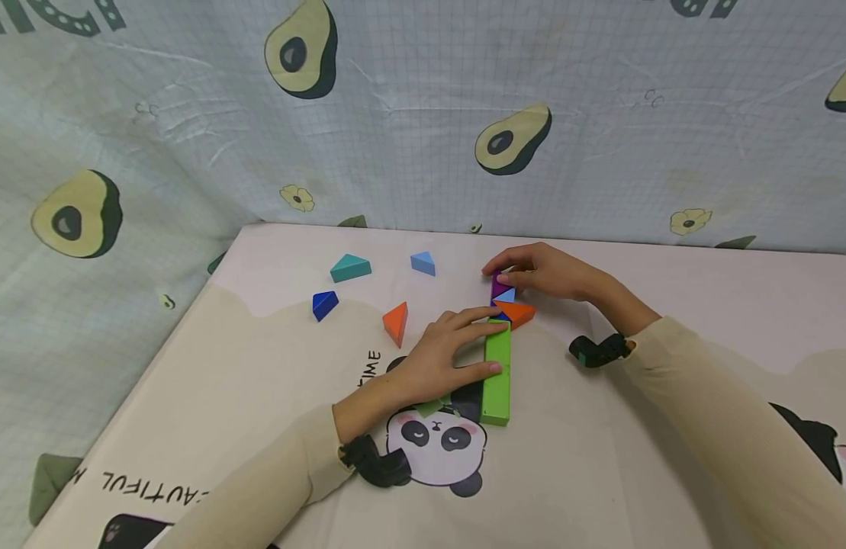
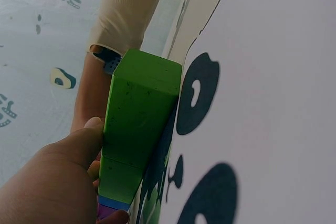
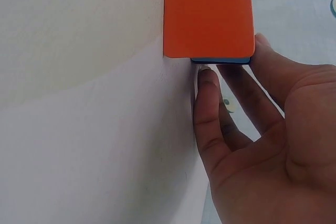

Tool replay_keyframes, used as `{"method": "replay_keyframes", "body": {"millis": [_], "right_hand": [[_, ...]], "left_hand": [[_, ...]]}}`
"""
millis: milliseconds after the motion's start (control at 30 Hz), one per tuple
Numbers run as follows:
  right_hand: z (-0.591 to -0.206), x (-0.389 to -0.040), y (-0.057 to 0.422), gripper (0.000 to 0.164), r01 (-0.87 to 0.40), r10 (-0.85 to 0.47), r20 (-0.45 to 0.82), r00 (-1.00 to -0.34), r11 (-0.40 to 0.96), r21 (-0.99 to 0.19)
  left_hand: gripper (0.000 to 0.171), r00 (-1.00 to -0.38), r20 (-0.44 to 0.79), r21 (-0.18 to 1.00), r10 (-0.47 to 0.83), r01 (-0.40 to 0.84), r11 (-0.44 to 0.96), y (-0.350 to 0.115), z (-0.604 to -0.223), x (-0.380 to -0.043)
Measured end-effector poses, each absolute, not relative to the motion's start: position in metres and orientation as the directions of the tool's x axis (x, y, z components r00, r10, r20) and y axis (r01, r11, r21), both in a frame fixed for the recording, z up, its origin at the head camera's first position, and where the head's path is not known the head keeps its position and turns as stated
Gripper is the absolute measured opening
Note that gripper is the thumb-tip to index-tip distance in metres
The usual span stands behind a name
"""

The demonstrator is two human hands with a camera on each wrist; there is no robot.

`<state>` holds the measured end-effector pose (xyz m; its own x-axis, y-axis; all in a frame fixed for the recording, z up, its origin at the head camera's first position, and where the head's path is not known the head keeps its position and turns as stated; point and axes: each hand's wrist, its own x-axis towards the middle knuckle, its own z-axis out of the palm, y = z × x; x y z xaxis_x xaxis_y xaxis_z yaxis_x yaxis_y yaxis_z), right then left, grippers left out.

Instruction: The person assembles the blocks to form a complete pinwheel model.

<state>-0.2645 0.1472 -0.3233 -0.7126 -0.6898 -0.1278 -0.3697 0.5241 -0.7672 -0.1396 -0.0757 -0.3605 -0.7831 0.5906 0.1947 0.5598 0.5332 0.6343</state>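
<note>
A row of coloured blocks lies on the table in the head view. Its near end is a long green stretch of block [image 1: 495,396], with a seam across it in the left wrist view. Beyond that are a dark blue piece, an orange triangular block [image 1: 522,314] jutting right, a light blue triangle [image 1: 507,296] and a purple triangular block [image 1: 498,288]. My left hand [image 1: 439,357] rests its extended thumb and fingers along the green block and the blue piece. At the far end my right hand [image 1: 549,271] pinches the purple block between thumb and fingers.
Left of the row lie a teal triangular block [image 1: 350,268], a light blue one [image 1: 423,263], a dark blue one [image 1: 324,305] and an orange one [image 1: 395,324]. A printed cloth [image 1: 409,137] hangs behind the table. Panda prints mark the tabletop.
</note>
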Motion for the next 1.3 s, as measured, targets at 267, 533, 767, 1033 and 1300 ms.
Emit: {"method": "replay_keyframes", "body": {"millis": [267, 533, 767, 1033, 1300], "right_hand": [[-0.3226, -0.2634, 0.1469, 0.029, -0.359, -0.69, -0.133, -0.711, 0.519, -0.776], [-0.3224, -0.2632, 0.1469, 0.03, -0.363, -0.695, -0.134, -0.707, 0.518, -0.774], [-0.3224, -0.2638, 0.1474, 0.03, -0.388, -0.695, -0.13, -0.708, 0.535, -0.75], [-0.3225, -0.2648, 0.1472, 0.034, -0.389, -0.699, -0.141, -0.701, 0.54, -0.746], [-0.3223, -0.2649, 0.1483, 0.036, -0.391, -0.696, -0.139, -0.704, 0.543, -0.743]], "left_hand": [[0.055, -0.781, 0.198, 0.641, 0.592, 0.56, 0.525, -0.0759, -0.3606, -0.1389], [0.054, -0.782, 0.201, 0.636, 0.59, 0.563, 0.528, -0.0756, -0.3601, -0.1388], [0.054, -0.782, 0.199, 0.639, 0.591, 0.561, 0.527, -0.0755, -0.3608, -0.1391], [0.055, -0.782, 0.188, 0.647, 0.595, 0.554, 0.524, -0.0756, -0.3595, -0.139], [0.055, -0.781, 0.198, 0.638, 0.593, 0.562, 0.526, -0.0761, -0.36, -0.1382]]}}
